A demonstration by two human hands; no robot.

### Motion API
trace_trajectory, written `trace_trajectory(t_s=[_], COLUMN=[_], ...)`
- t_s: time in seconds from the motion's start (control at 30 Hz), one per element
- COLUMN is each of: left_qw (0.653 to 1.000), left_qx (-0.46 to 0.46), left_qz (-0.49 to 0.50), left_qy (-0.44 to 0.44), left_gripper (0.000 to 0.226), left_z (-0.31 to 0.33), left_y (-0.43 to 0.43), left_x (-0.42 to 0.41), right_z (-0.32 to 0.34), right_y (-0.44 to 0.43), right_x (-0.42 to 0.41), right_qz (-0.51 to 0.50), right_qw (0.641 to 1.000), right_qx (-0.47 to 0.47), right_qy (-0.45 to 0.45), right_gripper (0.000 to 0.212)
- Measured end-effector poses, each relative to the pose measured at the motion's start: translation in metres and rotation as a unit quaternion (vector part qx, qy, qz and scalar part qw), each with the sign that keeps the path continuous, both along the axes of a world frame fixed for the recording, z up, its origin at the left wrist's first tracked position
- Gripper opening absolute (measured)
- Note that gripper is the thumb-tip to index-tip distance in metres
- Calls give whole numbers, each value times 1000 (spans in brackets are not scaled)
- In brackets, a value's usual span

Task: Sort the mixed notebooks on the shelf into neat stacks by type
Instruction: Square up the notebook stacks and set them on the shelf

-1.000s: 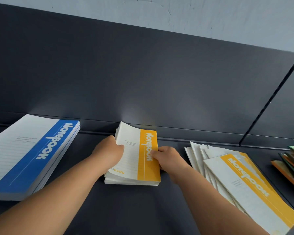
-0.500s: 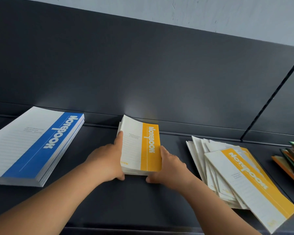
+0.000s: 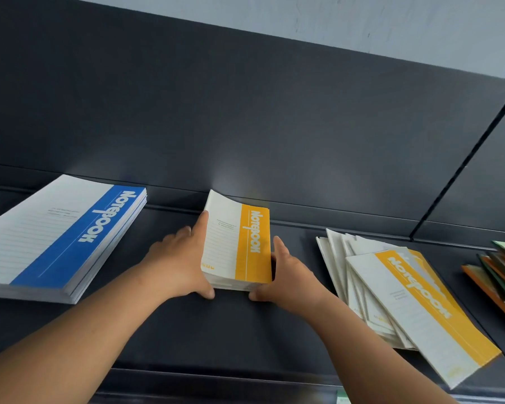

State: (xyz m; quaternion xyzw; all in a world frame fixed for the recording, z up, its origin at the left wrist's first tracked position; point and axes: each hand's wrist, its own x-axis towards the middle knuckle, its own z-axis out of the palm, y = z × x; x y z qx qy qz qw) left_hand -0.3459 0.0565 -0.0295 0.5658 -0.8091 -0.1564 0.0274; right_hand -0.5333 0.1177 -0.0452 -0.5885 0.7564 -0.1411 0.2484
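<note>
where the dark shelf (image 3: 274,330) meets its back panel (image 3: 245,126), left hand (image 3: 181,260) and right hand (image 3: 289,275) press the yellow stack (image 3: 245,243), grips flat, unclenched.

One wide-angle camera, worn on the head, looks forward and down along both forearms at close range. The left hand (image 3: 180,259) and right hand (image 3: 287,277) fall near mid-frame, with the yellow notebook stack (image 3: 236,246) between them. Beyond the hands the dark back panel (image 3: 245,112) fills the upper frame, pale wall (image 3: 391,21) above. The view reaches the blue notebook stack (image 3: 56,237) left of the left hand and the fanned yellow notebooks (image 3: 414,301) right of the right hand.
</note>
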Motion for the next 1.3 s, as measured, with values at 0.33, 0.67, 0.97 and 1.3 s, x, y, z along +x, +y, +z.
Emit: trace_trajectory(t_s=[0.33,0.67,0.97,1.3], left_qw=[989,990,995,996], left_qx=[-43,79,88,58], left_qz=[-41,-44,17,54], left_qy=[137,111,38,31], left_gripper=[102,66,59,55], left_z=[46,28,14,11], left_y=[56,96,115,131], left_x=[-90,-202,-265,-309], right_z=[32,21,-6,-6], right_y=[41,92,100,96], right_x=[-65,-195,-261,-280], right_qz=[20,-8,-75,-55], right_qw=[997,998,993,998], right_qx=[-73,-30,19,11], right_qy=[-24,62,93,22], right_gripper=[93,82,77,73])
